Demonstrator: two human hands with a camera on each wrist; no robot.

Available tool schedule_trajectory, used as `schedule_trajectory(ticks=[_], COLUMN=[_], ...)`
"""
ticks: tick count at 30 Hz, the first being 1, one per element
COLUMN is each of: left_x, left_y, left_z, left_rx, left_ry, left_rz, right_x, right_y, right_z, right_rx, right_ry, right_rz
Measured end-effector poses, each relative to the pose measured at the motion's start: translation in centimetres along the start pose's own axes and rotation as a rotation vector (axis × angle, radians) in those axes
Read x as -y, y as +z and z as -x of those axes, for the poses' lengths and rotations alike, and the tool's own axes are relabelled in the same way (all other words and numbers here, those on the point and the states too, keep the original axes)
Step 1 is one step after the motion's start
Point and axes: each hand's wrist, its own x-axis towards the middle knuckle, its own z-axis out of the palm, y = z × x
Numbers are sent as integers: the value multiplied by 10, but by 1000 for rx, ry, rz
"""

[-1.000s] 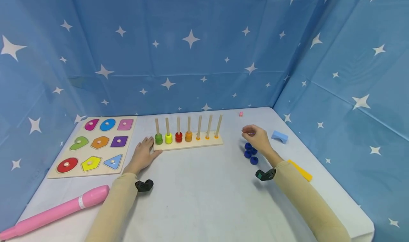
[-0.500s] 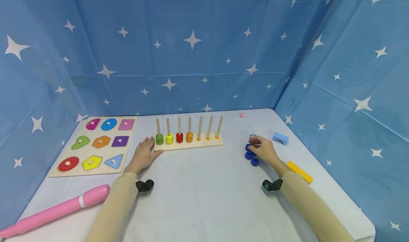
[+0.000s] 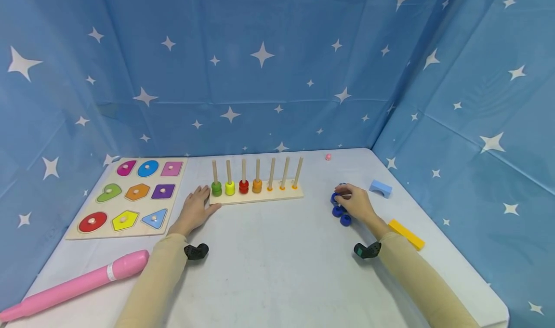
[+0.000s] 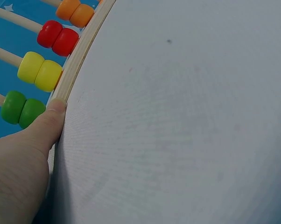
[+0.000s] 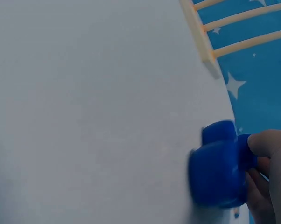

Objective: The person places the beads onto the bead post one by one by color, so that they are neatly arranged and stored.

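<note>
"What's hanging around us here?"
"Blue cloth (image 3: 286,82), far, left and right, printed with white four-pointed stars (image 3: 262,54) and creased in places."
"And the table (image 3: 277,265)?"
"White on top, its near right corner rounded, the light over it soft, shadows faint."

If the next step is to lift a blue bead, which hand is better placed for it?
Probably the right hand: it touches a blue bead, and the pegs without beads stand at the peg board end nearer to it. The left hand rests at the opposite end, by the green beads.
</note>
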Motion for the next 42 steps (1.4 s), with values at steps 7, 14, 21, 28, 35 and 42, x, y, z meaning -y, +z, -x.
schedule_trajectory(ticks=[7, 14, 21, 28, 35, 42], left_x=[3, 5, 3, 3, 1, 1], left_y=[-1, -2, -1, 3, 3, 2], left_z=[1, 1, 2, 1, 0, -1], left_rx=[-1, -6, -2, -5, 1, 5], left_ry=[-7, -5, -7, -9, -13, -19], left_rz=[1, -4, 4, 2, 2, 4], right_x=[43, 108, 156, 169, 172, 174], right_y=[-1, 9, 30, 49, 56, 59], right_z=[-30, -64, -85, -98, -100, -102], right_rx=[-65, -120, -78, -38, -34, -53], right_ry=[-107, -270, -328, -341, -314, -354], right_rz=[-85, -143, -189, -185, -160, -135])
